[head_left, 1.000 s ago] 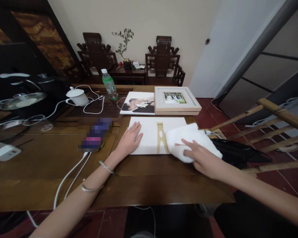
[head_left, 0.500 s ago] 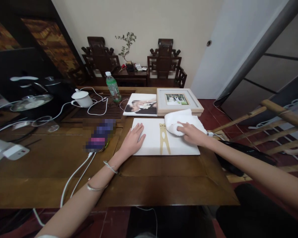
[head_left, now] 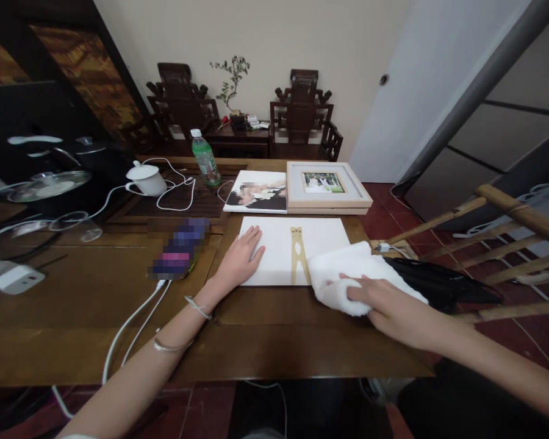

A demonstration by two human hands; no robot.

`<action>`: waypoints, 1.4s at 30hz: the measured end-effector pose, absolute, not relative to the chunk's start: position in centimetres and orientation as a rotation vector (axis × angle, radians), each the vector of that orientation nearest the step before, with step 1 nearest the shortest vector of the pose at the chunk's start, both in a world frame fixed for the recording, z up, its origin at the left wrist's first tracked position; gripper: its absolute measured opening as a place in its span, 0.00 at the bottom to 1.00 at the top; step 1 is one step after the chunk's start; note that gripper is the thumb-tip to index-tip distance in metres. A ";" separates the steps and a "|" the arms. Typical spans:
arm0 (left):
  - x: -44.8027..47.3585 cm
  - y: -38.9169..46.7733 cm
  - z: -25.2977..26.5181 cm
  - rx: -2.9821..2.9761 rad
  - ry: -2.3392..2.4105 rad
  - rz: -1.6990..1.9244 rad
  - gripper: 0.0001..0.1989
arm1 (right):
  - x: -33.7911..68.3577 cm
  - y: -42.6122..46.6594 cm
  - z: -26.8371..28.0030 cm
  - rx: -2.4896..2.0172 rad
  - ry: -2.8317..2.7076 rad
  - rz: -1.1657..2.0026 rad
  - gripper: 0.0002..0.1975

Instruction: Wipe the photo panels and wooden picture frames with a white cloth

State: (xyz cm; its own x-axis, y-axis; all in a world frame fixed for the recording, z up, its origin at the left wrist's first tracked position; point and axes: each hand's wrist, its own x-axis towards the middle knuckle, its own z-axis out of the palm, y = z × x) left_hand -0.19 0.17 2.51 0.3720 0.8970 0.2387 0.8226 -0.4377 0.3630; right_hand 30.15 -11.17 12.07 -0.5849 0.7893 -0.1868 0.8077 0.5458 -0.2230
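Note:
A white rectangular panel (head_left: 269,262) lies flat on the wooden table, with a tan strip (head_left: 297,253) shaped like a long-legged animal down its middle. My left hand (head_left: 243,255) rests flat on the panel's left edge, fingers stretched out and holding nothing. A white cloth (head_left: 348,268) is bunched under my right hand (head_left: 377,299), whose fingers are closed on it. The cloth covers the panel's lower right corner and hangs past its edge onto the table. Behind the panel lie a photo print (head_left: 258,195) and a pale wooden picture frame (head_left: 329,198).
On the left are a phone (head_left: 178,250) with white cables, a lidded white cup (head_left: 146,180), a green-labelled bottle (head_left: 205,160) and a pot (head_left: 55,189). A bamboo chair (head_left: 521,219) stands to the right. Dark carved chairs (head_left: 302,116) line the wall.
My right hand has drawn the cloth from the panel's upper right toward me, to its lower right corner. My left hand stays on the left edge. The view has shifted slightly.

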 end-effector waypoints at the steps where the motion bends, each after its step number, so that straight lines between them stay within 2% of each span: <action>1: -0.2 0.2 2.5 2.448 1.546 0.605 0.25 | 30.1 -10.2 12.0 1.405 2.702 -0.428 0.21; 6: -0.5 0.3 2.5 2.456 1.508 0.575 0.25 | 29.1 -3.9 10.6 1.463 2.752 -0.297 0.18; 12: -0.4 0.2 2.6 2.404 1.517 0.563 0.25 | 24.1 0.1 9.1 1.700 2.746 -0.303 0.24; 19: -0.4 0.2 2.4 2.412 1.514 0.567 0.25 | 21.0 -4.5 7.8 1.287 2.863 -0.272 0.27; 25: -0.4 0.2 2.3 2.407 1.517 0.592 0.24 | 22.0 -10.6 10.0 1.131 2.793 -0.478 0.25; 30: -0.4 0.3 2.3 2.392 1.516 0.614 0.24 | 22.5 -9.7 10.5 1.112 2.819 -0.516 0.25; 38: -0.4 0.4 2.2 2.382 1.499 0.627 0.24 | 21.5 -0.4 9.2 1.187 2.879 -0.192 0.24; 42: -0.5 0.5 2.1 2.374 1.498 0.639 0.24 | 20.7 0.9 8.3 1.160 2.865 0.034 0.26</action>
State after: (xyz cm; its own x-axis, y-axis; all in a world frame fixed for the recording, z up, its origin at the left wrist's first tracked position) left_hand -0.46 0.47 2.10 0.3709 0.9010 0.2250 0.7858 -0.4336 0.4410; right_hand 20.71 0.94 8.29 -0.7173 0.6957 -0.0385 0.6946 0.7183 0.0394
